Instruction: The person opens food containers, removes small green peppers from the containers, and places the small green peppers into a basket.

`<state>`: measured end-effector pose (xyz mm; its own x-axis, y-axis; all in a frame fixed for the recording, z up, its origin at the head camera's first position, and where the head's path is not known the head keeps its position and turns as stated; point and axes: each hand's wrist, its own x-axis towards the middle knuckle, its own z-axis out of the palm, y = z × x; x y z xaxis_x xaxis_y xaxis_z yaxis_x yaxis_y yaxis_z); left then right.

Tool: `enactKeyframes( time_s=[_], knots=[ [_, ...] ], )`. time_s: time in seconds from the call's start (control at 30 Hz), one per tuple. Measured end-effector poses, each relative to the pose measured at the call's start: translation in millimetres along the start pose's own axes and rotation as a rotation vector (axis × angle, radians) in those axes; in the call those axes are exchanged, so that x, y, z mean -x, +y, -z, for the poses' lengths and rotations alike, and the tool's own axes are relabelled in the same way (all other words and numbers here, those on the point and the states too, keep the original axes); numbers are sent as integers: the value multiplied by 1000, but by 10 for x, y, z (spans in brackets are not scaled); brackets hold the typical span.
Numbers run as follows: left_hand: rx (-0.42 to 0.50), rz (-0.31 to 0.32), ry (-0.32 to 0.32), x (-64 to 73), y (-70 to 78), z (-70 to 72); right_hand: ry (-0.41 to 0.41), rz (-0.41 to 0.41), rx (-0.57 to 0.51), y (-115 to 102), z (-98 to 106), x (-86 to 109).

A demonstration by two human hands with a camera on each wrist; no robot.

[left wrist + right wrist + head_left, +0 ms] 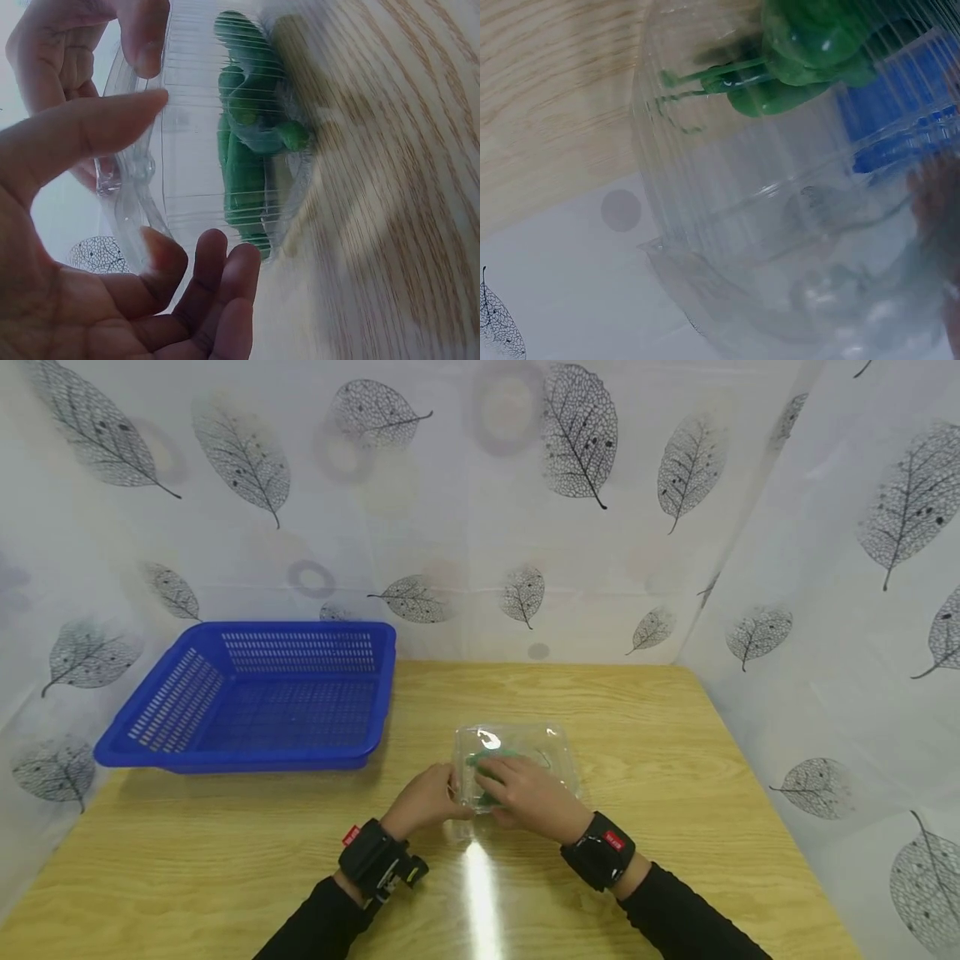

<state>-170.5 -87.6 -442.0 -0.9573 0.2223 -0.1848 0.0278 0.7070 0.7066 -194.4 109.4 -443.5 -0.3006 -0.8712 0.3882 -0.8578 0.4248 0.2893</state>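
A clear plastic clamshell box [558, 760] sits on the table near the middle in the head view. Inside it lie glossy green elongated things [247, 176] that look like peppers, with thin green strands [682, 105] at one end in the right wrist view. At the box's near left corner, my left hand [429, 797] holds the rim, thumb and curled index finger on the edge in the left wrist view. My right hand [536, 797] reaches over the lid, fingers on top and thumb at the near rim, covering part of the contents.
A blue slotted plastic basket [281, 760] stands at the back left of the wooden table [637, 718]. White leaf-patterned sheeting [465, 527] hangs behind the table and along its sides. Black camera bands [597, 852] are strapped on both wrists.
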Motion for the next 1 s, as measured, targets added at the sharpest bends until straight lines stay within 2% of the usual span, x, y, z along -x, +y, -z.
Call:
enactKeyframes(
  time_s=[0.23,0.5,0.83,1.0],
  knots=[
    [22,14,8,20,13,-15,5,33,24,-38,25,-44],
    [6,13,-7,41,29,-15,-10,35,23,-46,-14,-66],
    [-19,-29,12,45,26,-19,-16,44,71,-83,-26,-68],
    [-44,-87,29,45,5,-54,-1,46,106,-114,-33,-66]
  ],
)
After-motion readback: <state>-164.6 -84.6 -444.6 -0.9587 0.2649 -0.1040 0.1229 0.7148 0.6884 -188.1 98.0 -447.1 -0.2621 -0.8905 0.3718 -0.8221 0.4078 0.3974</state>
